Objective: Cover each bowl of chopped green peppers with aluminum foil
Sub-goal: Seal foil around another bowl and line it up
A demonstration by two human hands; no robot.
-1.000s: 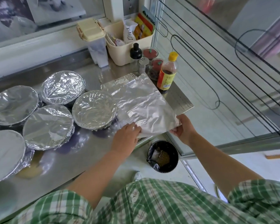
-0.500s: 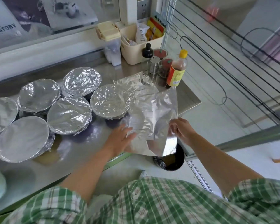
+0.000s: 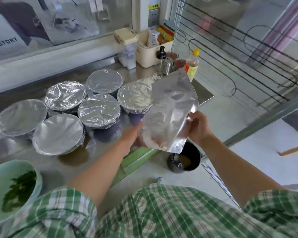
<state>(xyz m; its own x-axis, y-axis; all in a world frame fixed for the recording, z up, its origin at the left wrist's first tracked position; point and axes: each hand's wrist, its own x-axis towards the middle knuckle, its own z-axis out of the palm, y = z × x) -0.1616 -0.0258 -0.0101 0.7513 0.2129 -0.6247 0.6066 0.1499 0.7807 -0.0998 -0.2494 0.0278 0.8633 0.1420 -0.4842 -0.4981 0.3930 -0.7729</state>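
Observation:
A loose sheet of aluminum foil (image 3: 170, 109) is lifted off the steel counter (image 3: 46, 165), tilted up towards me. My right hand (image 3: 197, 127) pinches its near right edge. My left hand (image 3: 132, 136) holds its left side from underneath, partly hidden by the sheet. Several foil-covered bowls (image 3: 99, 109) stand grouped on the counter to the left of the sheet. At the lower left an uncovered pale green bowl (image 3: 0, 179) holds chopped green peppers (image 3: 20, 189).
At the back right stand a cream caddy (image 3: 150, 54) with packets, a lidded container (image 3: 127, 48), a black-capped bottle (image 3: 160, 57), a shaker (image 3: 168, 65) and a yellow-capped sauce bottle (image 3: 193, 63). A black bin (image 3: 185, 160) sits on the floor below the counter's right end.
The foil sheet has come up off the counter, held in both hands and tilted up. My view has shifted so the open bowl of peppers shows at the lower left.

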